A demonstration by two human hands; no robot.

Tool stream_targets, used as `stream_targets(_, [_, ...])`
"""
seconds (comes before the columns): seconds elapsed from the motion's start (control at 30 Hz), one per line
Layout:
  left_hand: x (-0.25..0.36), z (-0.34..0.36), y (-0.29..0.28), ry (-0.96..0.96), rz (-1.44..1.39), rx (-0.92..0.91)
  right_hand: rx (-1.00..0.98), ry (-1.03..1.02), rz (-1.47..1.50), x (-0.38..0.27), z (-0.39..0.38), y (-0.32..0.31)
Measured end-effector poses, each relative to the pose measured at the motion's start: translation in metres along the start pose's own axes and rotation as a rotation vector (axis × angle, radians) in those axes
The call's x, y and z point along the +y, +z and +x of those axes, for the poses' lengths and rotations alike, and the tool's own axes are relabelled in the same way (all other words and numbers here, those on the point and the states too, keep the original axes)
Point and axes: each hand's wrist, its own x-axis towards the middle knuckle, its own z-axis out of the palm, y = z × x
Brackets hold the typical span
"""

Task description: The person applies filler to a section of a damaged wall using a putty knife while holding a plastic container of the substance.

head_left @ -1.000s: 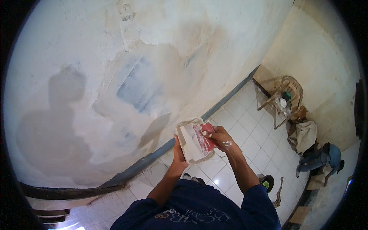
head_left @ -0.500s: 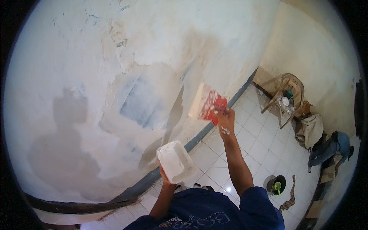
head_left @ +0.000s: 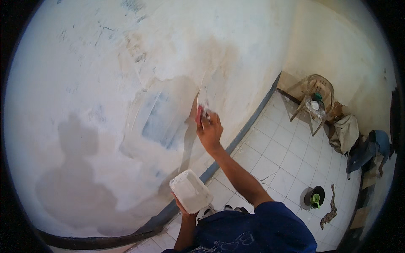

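Right hand (head_left: 209,131) grips a red-handled scraper (head_left: 202,110), blade flat against the wall (head_left: 105,84), long axis running up from the fist. Left hand (head_left: 182,205) sits lower, nearer the body, fingers closed under a white rectangular tub (head_left: 190,191). The plaster looks patchy and rough, with smoother pale strokes.

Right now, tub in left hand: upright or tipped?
Tipped. The tub in the left hand leans, its white side facing the camera.

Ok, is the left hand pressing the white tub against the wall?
No, the left hand holds the white tub low, apart from the wall.
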Motion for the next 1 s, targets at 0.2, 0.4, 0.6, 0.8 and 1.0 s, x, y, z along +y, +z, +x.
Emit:
stream_targets(0.2, [0.011,0.004,0.009,0.124,0.092,0.018,0.010,0.087,0.169,0.017,-0.040,-0.040])
stream_targets(0.4, [0.015,0.001,0.007,-0.018,0.021,-0.027,0.235,-0.117,0.058,0.060,0.092,-0.025])
stream_targets(0.6, [0.017,0.004,-0.004,-0.007,-0.030,-0.040,0.075,-0.159,0.051,0.066,-0.006,-0.002])
stream_targets(0.8, [0.020,0.001,-0.003,0.059,0.115,-0.016,0.187,-0.139,0.045,0.075,0.004,-0.014])
stream_targets(1.0, [0.022,0.004,-0.013,-0.054,-0.011,-0.045,0.125,-0.046,0.085,0.073,0.055,0.013])
